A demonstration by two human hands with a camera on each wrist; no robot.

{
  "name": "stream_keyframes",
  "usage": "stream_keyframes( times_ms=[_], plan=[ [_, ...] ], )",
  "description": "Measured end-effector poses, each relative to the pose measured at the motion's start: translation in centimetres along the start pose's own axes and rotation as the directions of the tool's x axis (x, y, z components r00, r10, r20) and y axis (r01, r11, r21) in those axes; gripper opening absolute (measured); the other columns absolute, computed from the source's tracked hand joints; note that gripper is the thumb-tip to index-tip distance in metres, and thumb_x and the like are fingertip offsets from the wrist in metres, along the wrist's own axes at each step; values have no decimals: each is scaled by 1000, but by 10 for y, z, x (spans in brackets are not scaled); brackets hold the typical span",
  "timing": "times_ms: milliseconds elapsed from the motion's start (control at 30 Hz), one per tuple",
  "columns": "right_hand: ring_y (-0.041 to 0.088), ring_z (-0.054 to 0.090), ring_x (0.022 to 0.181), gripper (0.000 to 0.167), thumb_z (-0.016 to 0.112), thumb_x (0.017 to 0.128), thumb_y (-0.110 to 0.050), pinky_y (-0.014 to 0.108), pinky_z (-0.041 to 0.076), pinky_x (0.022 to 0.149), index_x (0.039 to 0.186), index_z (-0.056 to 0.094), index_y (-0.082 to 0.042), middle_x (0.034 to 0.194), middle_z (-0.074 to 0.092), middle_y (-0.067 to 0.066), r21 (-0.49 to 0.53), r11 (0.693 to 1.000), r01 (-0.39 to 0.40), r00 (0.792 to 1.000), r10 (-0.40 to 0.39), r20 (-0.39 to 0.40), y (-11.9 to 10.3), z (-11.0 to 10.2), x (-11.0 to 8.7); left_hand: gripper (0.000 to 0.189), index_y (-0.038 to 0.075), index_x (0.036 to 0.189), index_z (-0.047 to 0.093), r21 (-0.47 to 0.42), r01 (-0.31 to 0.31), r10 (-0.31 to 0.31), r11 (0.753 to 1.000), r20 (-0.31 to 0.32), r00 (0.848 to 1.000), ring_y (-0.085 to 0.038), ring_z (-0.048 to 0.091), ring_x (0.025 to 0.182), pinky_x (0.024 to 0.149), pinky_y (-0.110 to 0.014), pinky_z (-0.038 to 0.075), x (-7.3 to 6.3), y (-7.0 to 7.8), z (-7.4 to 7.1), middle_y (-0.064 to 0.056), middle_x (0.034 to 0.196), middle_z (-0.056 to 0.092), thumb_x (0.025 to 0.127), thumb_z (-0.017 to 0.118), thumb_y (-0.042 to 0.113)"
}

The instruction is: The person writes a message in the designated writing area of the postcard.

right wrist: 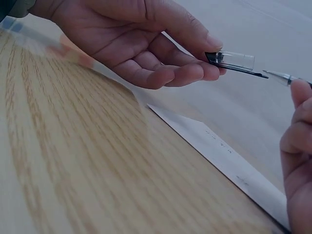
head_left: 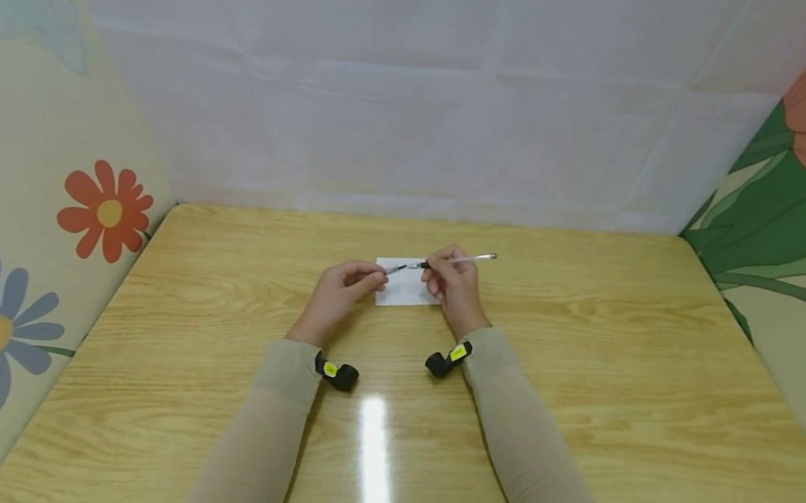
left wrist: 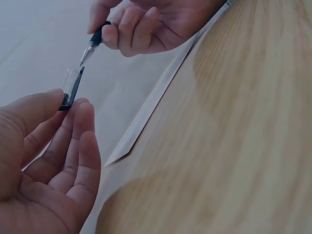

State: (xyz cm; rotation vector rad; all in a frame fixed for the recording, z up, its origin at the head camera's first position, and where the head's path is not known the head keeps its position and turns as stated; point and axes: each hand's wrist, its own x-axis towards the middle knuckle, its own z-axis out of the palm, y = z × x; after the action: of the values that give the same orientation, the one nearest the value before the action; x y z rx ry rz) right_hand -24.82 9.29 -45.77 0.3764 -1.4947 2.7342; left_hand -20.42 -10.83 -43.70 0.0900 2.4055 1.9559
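Note:
My left hand [head_left: 345, 288] pinches a clear pen cap [left wrist: 69, 83] by its black end, between thumb and fingers. The cap's dark clip [right wrist: 243, 71] runs along its side, and its open end faces the pen tip. In my right hand [head_left: 455, 284] is a clear-barrelled pen [head_left: 468, 258] with a black grip, held near its point. In the left wrist view the metal tip [left wrist: 86, 54] is right at the end of the clip, outside the cap. Below both hands lies a white sheet of paper [head_left: 403, 291] with small dark writing, seen in the right wrist view.
The wooden table [head_left: 578, 331] spreads around the paper and under both forearms. A white cloth backdrop [head_left: 410, 129] hangs at the back edge. Painted panels with flowers [head_left: 110, 213] stand at the left and right. Each wrist wears a black camera [head_left: 343, 376].

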Motion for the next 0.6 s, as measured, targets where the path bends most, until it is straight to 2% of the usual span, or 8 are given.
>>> stream_keyframes(
  times_ms=[600],
  plan=[
    [5, 45, 41, 17, 58, 95, 1, 17, 29, 38, 81, 56, -7, 57, 60, 0, -86, 996, -31, 997, 36, 62, 1, 0, -1, 29, -3, 121, 68, 41, 25, -26, 999, 20, 999, -16, 67, 97, 86, -24, 55, -3, 4, 2, -18, 110, 71, 101, 65, 18]
  ],
)
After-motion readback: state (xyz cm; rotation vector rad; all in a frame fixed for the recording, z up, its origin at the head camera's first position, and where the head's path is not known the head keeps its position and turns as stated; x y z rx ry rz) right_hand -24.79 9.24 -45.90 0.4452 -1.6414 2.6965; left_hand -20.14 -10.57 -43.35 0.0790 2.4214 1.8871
